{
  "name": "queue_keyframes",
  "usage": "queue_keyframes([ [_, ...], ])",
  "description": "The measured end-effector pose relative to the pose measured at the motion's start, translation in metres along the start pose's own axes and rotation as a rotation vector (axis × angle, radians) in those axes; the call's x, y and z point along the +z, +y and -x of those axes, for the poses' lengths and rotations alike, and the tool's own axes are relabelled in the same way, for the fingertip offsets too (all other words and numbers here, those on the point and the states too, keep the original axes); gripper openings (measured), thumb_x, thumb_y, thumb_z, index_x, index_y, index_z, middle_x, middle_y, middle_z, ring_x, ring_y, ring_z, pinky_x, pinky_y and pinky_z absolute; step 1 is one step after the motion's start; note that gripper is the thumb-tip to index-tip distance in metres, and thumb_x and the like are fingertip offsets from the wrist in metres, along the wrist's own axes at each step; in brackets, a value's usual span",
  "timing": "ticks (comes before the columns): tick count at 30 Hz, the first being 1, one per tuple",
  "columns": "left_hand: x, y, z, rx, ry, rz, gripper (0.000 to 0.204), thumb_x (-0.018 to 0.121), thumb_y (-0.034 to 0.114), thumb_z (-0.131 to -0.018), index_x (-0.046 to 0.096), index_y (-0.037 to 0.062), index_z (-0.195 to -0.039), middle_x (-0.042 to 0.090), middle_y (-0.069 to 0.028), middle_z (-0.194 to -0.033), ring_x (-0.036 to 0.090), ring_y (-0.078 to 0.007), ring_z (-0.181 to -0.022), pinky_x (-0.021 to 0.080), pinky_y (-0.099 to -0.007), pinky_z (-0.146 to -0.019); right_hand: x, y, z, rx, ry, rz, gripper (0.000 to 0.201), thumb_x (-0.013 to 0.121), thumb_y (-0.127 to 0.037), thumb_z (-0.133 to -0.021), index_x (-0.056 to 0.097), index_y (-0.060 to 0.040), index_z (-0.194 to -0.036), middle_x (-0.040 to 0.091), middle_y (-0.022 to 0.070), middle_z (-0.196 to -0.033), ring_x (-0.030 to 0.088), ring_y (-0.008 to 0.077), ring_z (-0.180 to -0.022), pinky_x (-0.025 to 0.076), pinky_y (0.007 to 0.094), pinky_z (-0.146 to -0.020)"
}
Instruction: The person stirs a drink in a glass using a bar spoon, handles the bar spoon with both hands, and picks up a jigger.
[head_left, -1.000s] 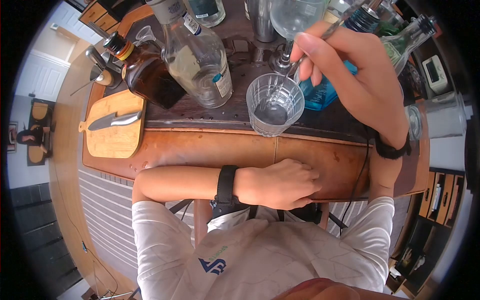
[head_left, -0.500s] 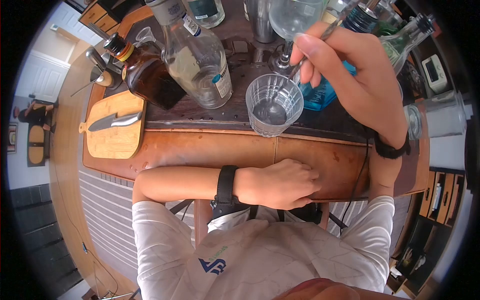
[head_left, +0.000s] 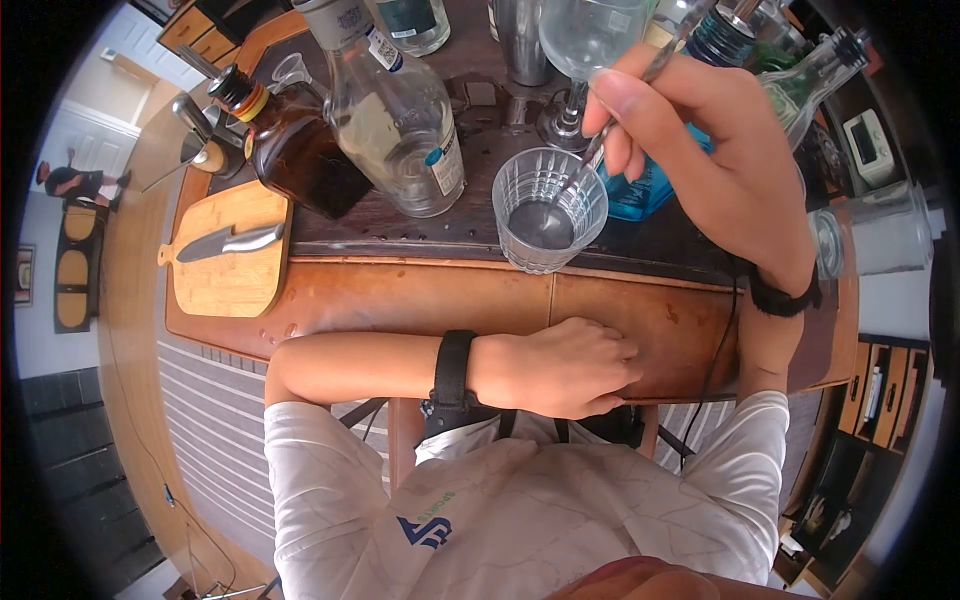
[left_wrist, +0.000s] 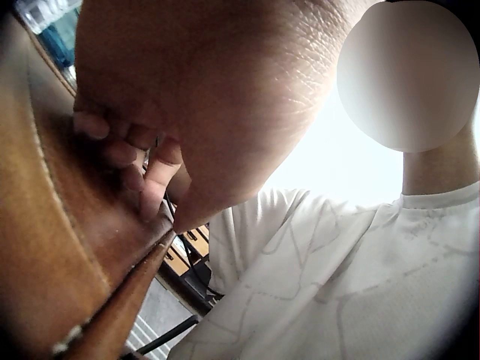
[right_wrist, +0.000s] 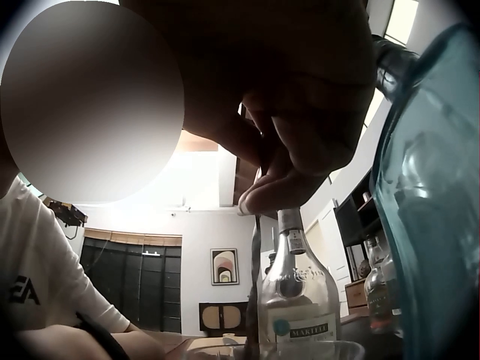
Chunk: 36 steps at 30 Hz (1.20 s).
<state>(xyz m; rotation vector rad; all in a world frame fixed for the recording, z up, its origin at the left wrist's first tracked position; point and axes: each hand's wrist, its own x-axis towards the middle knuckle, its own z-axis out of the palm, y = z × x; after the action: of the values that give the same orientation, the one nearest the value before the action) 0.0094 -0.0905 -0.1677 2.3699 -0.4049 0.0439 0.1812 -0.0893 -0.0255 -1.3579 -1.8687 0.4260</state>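
Note:
In the head view my right hand (head_left: 715, 150) pinches a twisted metal spoon shaft (head_left: 655, 68) between thumb and fingers. Its lower end reaches into a cut-glass tumbler (head_left: 550, 215) standing near the table's front edge; clear liquid seems to lie at the bottom. The right wrist view shows the hand (right_wrist: 300, 97) above the glass rim (right_wrist: 349, 349), with the dark shaft (right_wrist: 255, 277) going down. My left hand (head_left: 560, 367) rests on the brown leather edge, its fingers loosely curled and holding nothing; the left wrist view shows those fingers (left_wrist: 124, 154) against the leather.
Left of the tumbler stand a clear bottle (head_left: 405, 150) and a brown bottle (head_left: 305, 150). A knife (head_left: 228, 241) lies on a wooden board (head_left: 235, 290). A stemmed glass (head_left: 590, 35), metal shaker (head_left: 525, 45) and blue bottle (head_left: 640, 190) stand behind and beside the tumbler.
The spoon's lower part has shifted within the tumbler, while my right fingers have moved only slightly. The left hand has stayed still. A person in the far background has changed position.

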Motion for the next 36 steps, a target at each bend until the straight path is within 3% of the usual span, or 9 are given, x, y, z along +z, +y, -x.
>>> queue_keyframes([
  [6, -0.0007, 0.0009, 0.0001, -0.014, -0.007, 0.011, 0.022, 0.066, 0.023, -0.091, 0.06, 0.0021, -0.089, 0.058, -0.0137, -0.092, 0.062, -0.0334, -0.092, 0.052, -0.0456, -0.079, 0.0013, 0.0048, -0.0012, -0.06, 0.05, 0.031, 0.031, 0.052, -0.019, -0.107, 0.069, 0.0025, -0.093, 0.067, 0.0053, -0.074, 0.061, 0.0094, -0.065, 0.048, 0.024, -0.062],
  [11, -0.0014, 0.0014, 0.0, -0.02, -0.015, 0.011, 0.022, 0.066, 0.023, -0.091, 0.06, 0.002, -0.089, 0.058, -0.014, -0.093, 0.062, -0.0338, -0.092, 0.052, -0.046, -0.08, -0.0026, 0.002, -0.0003, -0.018, 0.08, 0.116, 0.031, 0.053, -0.019, -0.106, 0.068, 0.0016, -0.089, 0.063, 0.003, -0.067, 0.06, 0.0091, -0.062, 0.047, 0.0238, -0.06],
  [18, -0.0012, 0.0008, -0.0005, -0.017, -0.015, 0.014, 0.023, 0.067, 0.023, -0.09, 0.059, 0.0015, -0.09, 0.058, -0.0145, -0.094, 0.062, -0.0341, -0.093, 0.051, -0.0465, -0.08, -0.0003, -0.0014, 0.0001, -0.005, 0.005, 0.039, 0.03, 0.053, -0.019, -0.106, 0.068, 0.0018, -0.089, 0.063, 0.0028, -0.067, 0.06, 0.0086, -0.062, 0.047, 0.0234, -0.06],
  [27, -0.0024, 0.002, 0.0, -0.029, -0.02, 0.014, 0.022, 0.068, 0.022, -0.089, 0.059, 0.0013, -0.09, 0.058, -0.0143, -0.094, 0.062, -0.0337, -0.091, 0.051, -0.0462, -0.078, 0.0038, 0.0009, -0.001, -0.014, 0.114, 0.08, 0.027, 0.054, -0.015, -0.105, 0.068, 0.0018, -0.09, 0.065, 0.0037, -0.071, 0.06, 0.0091, -0.063, 0.048, 0.0241, -0.061],
  [36, 0.0001, 0.0007, 0.0003, -0.015, -0.006, 0.012, 0.022, 0.067, 0.022, -0.09, 0.059, 0.0014, -0.09, 0.057, -0.0137, -0.094, 0.061, -0.0334, -0.09, 0.052, -0.0461, -0.078, -0.001, -0.0043, -0.0005, -0.036, 0.045, 0.101, 0.03, 0.055, -0.017, -0.104, 0.066, 0.0027, -0.084, 0.06, 0.0037, -0.063, 0.059, 0.0101, -0.06, 0.045, 0.0254, -0.058],
])
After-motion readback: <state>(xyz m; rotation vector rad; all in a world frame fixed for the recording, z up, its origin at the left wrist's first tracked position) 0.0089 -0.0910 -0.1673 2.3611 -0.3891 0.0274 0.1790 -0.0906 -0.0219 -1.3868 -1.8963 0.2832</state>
